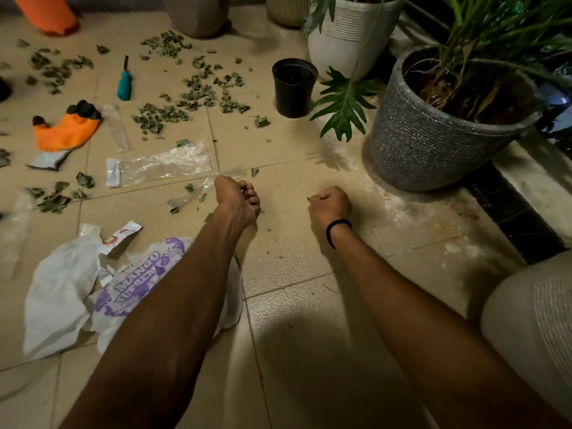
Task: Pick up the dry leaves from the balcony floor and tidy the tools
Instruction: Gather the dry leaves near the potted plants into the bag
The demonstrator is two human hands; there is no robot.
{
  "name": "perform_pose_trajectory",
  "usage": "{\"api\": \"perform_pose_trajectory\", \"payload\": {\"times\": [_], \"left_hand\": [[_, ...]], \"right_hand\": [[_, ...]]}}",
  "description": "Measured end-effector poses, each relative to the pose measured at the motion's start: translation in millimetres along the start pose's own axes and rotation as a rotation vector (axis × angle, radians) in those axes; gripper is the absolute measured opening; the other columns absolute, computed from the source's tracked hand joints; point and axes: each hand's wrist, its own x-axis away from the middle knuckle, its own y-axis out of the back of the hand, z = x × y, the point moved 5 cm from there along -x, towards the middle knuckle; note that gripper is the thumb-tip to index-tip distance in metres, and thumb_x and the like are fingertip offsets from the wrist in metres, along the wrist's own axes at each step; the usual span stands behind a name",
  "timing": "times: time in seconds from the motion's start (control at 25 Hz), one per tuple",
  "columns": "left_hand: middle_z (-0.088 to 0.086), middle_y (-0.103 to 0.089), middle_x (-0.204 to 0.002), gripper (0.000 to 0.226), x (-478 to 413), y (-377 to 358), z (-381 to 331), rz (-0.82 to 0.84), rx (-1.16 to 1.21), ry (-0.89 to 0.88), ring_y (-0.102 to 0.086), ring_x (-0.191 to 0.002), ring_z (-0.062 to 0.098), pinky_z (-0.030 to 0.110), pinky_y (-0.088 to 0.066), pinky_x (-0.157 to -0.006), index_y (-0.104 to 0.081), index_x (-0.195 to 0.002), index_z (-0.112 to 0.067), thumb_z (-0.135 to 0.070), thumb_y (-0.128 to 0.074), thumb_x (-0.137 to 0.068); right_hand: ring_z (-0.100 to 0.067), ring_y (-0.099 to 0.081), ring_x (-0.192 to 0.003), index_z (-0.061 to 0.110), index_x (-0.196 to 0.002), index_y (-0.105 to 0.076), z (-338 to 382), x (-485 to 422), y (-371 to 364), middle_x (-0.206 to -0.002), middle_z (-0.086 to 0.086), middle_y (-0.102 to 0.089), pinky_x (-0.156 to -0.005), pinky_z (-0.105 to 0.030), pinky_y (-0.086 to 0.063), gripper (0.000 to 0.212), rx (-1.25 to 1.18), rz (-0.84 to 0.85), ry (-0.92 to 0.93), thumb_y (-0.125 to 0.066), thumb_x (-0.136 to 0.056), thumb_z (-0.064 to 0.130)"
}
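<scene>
1. The dry leaves (198, 91) you are clearing are small, curled and crumpled, a dull grey-green. They lie in loose clusters on the beige tiled floor (294, 267). Most are beyond the clear plastic bag (161, 167), with another patch to its left and a few crumbs along its near edge.
2. Your left hand (236, 199) is just past the bag's near right corner, with the fingers bunched and pointing down at the tile. You cannot tell whether they pinch a leaf.
3. Your right hand (329, 204) is further right of the bag, curled into a tight fist. A small dark scrap shows at its thumb edge, and the rest of its contents are hidden. A black band (337, 230) circles that wrist.
4. The bag itself is flat, thin and glossy, with a white strip at its left end.
5. A teal-handled tool (124, 83) with a smooth, rounded grip lies beyond the bag.
6. An orange glove (66, 130) with dark fingertips and a pale cuff lies crumpled to the bag's left.
7. A creased white carrier bag (123, 292) with purple print lies nearer to you than the clear bag.
8. A smooth, tapered black plastic pot (294, 88) stands beyond the bag and to its right.
9. A rough, speckled grey planter (433, 140) stands well to the bag's right.
</scene>
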Motion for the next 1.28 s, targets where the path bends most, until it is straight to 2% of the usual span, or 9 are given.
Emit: {"api": "perform_pose_trajectory", "payload": {"times": [0.2,0.36,0.48,0.64,0.76,0.92,1.12,1.2,1.28], "left_hand": [[-0.004,-0.042,-0.058,0.027,-7.1,-5.6,-8.2,0.088,-0.101,-0.034,-0.027,-0.044,0.01,0.021,-0.018,-0.045,-0.043,-0.064,-0.021,-0.024,-0.039,-0.091],[0.002,-0.059,-0.067,0.03,-41.4,-8.3,-24.0,-0.013,-0.557,-0.379,-0.054,-0.061,0.018,0.028,-0.043,-0.056,-0.066,-0.083,-0.01,-0.026,-0.051,-0.102],[0.01,-0.067,-0.09,0.031,-46.1,-25.8,-30.6,-0.071,-1.081,-0.746,-0.064,-0.087,0.026,0.035,-0.053,-0.079,-0.066,-0.097,-0.003,-0.031,-0.055,-0.102],[0.015,-0.062,-0.111,0.038,-37.2,-46.0,-20.0,-0.132,-1.41,-0.92,-0.06,-0.101,0.029,0.037,-0.047,-0.078,-0.052,-0.122,-0.001,-0.031,-0.06,-0.099],[0.02,-0.061,-0.111,0.035,-37.0,-50.9,-14.5,-0.133,-1.485,-0.94,-0.061,-0.098,0.034,0.043,-0.054,-0.079,-0.047,-0.124,-0.004,-0.028,-0.056,-0.101],[0.021,-0.061,-0.107,0.024,-27.1,-52.9,-10.6,-0.123,-1.656,-1.018,-0.058,-0.091,0.033,0.045,-0.055,-0.076,-0.045,-0.124,-0.005,-0.008,-0.05,-0.1],[0.013,-0.059,-0.099,0.01,-11.4,-34.8,-8.4,-0.079,-1.547,-0.763,-0.058,-0.085,0.024,0.036,-0.052,-0.076,-0.056,-0.103,-0.001,-0.009,-0.052,-0.098],[0.006,-0.051,-0.074,0.024,-1.9,-20.0,-13.5,-0.003,-1.069,-0.495,-0.045,-0.06,0.016,0.029,-0.038,-0.056,-0.049,-0.076,-0.012,-0.015,-0.042,-0.098],[0.002,-0.043,-0.063,0.024,10.5,-4.4,-10.1,0.102,-0.506,-0.178,-0.033,-0.049,0.013,0.024,-0.025,-0.048,-0.039,-0.071,-0.017,-0.017,-0.03,-0.094]], "right_hand": [[-0.009,-0.068,-0.076,0.01,-0.077,-0.076,-1.1,-16.4,0.4,-0.082,-0.001,-0.074,-0.065,-0.011,-0.051,0.019,0.034,0.069,0.029,-0.063,-0.084,-0.002],[-0.018,-0.069,-0.082,-0.009,-0.089,-0.07,8.7,-22.5,-12.9,-0.089,-0.014,-0.073,-0.069,-0.021,-0.057,0.012,0.243,0.16,0.158,-0.059,-0.084,-0.006],[-0.017,-0.043,-0.09,0.008,-0.108,-0.068,20.5,-19.6,-23.6,-0.097,-0.002,-0.048,-0.077,-0.022,-0.036,0.021,0.519,0.24,0.329,-0.053,-0.093,0.008],[-0.017,-0.026,-0.096,0.014,-0.123,-0.055,24.0,-11.6,-34.1,-0.107,0.0,-0.029,-0.081,-0.027,-0.024,0.026,0.608,0.242,0.371,-0.044,-0.099,0.012],[-0.016,-0.026,-0.096,0.02,-0.106,-0.047,28.4,-4.6,-35.4,-0.106,-0.002,-0.029,-0.081,-0.029,-0.025,0.012,0.625,0.239,0.371,-0.042,-0.099,0.011],[-0.023,-0.056,-0.081,0.009,-0.082,-0.057,27.1,-1.5,-32.4,-0.088,-0.007,-0.054,-0.07,-0.027,-0.049,0.024,0.529,0.145,0.239,-0.045,-0.086,-0.011],[-0.018,-0.07,-0.069,0.005,-0.077,-0.075,13.8,9.5,-25.8,-0.075,-0.006,-0.073,-0.069,-0.025,-0.059,0.013,0.164,0.233,-0.042,-0.065,-0.079,-0.002],[-0.02,-0.071,-0.065,-0.002,-0.078,-0.074,12.5,21.9,-23.5,-0.075,-0.011,-0.073,-0.073,-0.031,-0.061,0.011,-0.178,0.327,-0.268,-0.067,-0.073,-0.01],[-0.022,-0.065,-0.064,-0.01,-0.087,-0.071,25.0,35.2,-19.1,-0.08,-0.017,-0.068,-0.068,-0.027,-0.057,0.016,-0.391,0.369,-0.335,-0.066,-0.073,-0.016]]}}
